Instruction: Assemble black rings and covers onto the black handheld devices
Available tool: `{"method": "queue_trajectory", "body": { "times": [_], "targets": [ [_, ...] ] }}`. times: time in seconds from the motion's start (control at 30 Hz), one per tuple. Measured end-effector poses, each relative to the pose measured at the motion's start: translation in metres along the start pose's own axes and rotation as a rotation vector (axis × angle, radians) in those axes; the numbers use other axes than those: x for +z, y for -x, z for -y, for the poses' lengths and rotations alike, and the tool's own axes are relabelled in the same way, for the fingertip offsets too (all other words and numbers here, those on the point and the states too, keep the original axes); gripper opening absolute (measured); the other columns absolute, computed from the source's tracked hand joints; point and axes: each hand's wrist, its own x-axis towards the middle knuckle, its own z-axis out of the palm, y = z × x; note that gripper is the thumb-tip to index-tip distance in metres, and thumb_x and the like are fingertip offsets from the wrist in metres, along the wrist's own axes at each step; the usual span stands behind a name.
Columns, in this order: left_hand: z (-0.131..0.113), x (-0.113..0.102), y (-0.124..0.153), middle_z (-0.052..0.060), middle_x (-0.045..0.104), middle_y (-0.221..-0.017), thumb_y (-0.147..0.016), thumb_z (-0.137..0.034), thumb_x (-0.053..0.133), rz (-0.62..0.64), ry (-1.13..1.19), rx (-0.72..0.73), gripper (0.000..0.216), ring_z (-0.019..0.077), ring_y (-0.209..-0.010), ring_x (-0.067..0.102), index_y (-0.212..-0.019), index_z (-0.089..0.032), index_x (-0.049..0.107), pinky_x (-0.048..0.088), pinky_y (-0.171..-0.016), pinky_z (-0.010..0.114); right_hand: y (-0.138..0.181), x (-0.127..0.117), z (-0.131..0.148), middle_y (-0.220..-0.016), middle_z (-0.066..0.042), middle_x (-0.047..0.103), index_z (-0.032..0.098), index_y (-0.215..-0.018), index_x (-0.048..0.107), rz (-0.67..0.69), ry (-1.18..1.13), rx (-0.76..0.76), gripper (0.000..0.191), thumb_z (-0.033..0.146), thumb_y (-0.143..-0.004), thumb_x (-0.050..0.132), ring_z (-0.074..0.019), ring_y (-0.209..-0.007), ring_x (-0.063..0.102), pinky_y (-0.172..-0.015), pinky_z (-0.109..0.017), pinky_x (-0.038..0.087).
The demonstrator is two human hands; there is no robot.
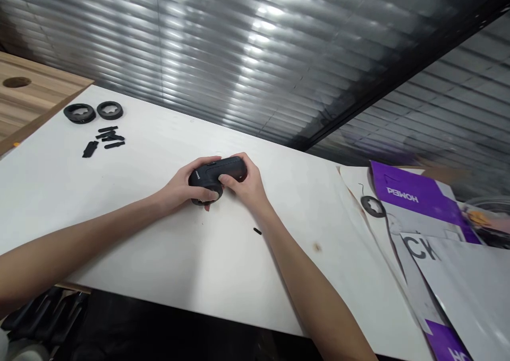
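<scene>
Black housing (217,172), an oblong moulded part with rounded ends, sits low over the middle of the white tabletop (119,202), held between both hands. The left hand (181,188) is closed around its left end, fingers curled under and the thumb on the near side. The right hand (247,187) is closed around the right end, with the thumb pressed on the top face near the middle. A round dark piece shows just beneath the housing's left end, but whether it is joined to the housing cannot be told. A small black bit (257,231) lies on the tabletop just beside the right wrist, apart from the housing. Well off to the far left lie two black rings (94,111) side by side, with a few black strips (107,138) just in front of them. To the right, a toothed black ring (372,206) rests on white sheets (458,276). Next to it is a purple box (416,194) lying flat and closed, so its contents cannot be seen. Beyond the box a clear, blurred container (488,220) shows something orange inside, too smeared to name.
</scene>
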Motion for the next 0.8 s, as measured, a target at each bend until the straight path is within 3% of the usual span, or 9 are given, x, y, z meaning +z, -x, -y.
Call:
{"method": "queue_trajectory", "body": {
  "times": [0.37, 0.63, 0.8],
  "targets": [
    [0.0008, -0.0039, -0.0030, 0.007, 0.075, -0.101, -0.059, -0.013, 0.094, 0.023, 0.082, -0.046, 0.086, 0.0226, -0.078, 0.069, -0.140, -0.020, 0.067, 0.060, -0.054, 0.032, 0.0023, 0.0002, 0.0045, -0.074, 0.004, 0.064, 0.025, -0.090, 0.060, -0.004, -0.075, 0.017, 0.061, 0.067, -0.066, 0.097, -0.0180, -0.067, 0.060, -0.065, -0.033, 0.046],
    [-0.0003, -0.0046, -0.0031, 0.012, 0.076, -0.111, -0.060, -0.015, 0.092, 0.034, 0.124, -0.067, 0.081, 0.0357, -0.101, 0.077, -0.138, -0.019, 0.069, 0.058, -0.052, 0.030, 0.0006, 0.0011, 0.0032, -0.072, 0.004, 0.055, 0.025, -0.083, 0.059, -0.012, -0.111, 0.046, 0.056, 0.064, -0.067, 0.095, -0.0161, -0.067, 0.049, -0.063, -0.031, 0.039],
    [0.0019, -0.0094, -0.0070, 0.016, 0.075, -0.130, -0.065, -0.026, 0.095, 0.102, 0.204, -0.123, 0.075, 0.0364, -0.099, 0.081, -0.135, -0.017, 0.070, 0.060, -0.054, 0.029, 0.0011, 0.0036, 0.0033, -0.068, 0.004, 0.047, 0.025, -0.073, 0.051, -0.068, -0.064, -0.007, 0.059, 0.075, -0.078, 0.083, -0.0148, -0.066, 0.043, -0.062, -0.031, 0.037]
  ]
}}
